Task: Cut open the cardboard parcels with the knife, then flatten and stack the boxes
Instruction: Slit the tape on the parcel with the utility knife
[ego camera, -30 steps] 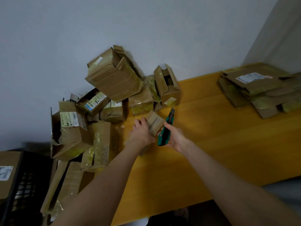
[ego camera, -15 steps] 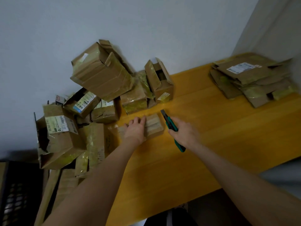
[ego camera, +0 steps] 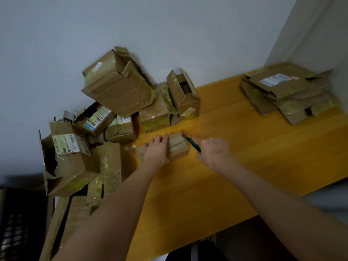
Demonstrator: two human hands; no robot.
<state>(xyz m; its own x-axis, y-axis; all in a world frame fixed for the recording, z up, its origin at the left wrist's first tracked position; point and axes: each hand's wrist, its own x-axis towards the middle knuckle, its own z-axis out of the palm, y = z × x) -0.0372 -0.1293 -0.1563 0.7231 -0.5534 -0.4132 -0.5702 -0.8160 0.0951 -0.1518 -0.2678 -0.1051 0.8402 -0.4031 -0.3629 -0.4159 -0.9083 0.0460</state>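
Note:
A small taped cardboard parcel [ego camera: 178, 147] lies on the yellow wooden table [ego camera: 235, 157]. My left hand [ego camera: 157, 150] presses flat on its left part, fingers straight. My right hand [ego camera: 213, 152] grips a green-handled utility knife [ego camera: 192, 144], whose blade tip touches the parcel's upper right corner. A heap of unopened and torn parcels [ego camera: 116, 95] stands behind and to the left. Flattened boxes [ego camera: 288, 93] are stacked at the table's far right.
A wall runs behind the table, with a corner at the right. A dark crate [ego camera: 17, 223] sits at the lower left beside fallen cardboard [ego camera: 62, 219]. The table's front edge runs diagonally at the lower right.
The parcel went from held up in my left hand to lying flat on the table under it. My right hand turned the knife down and brought its blade to the parcel's corner.

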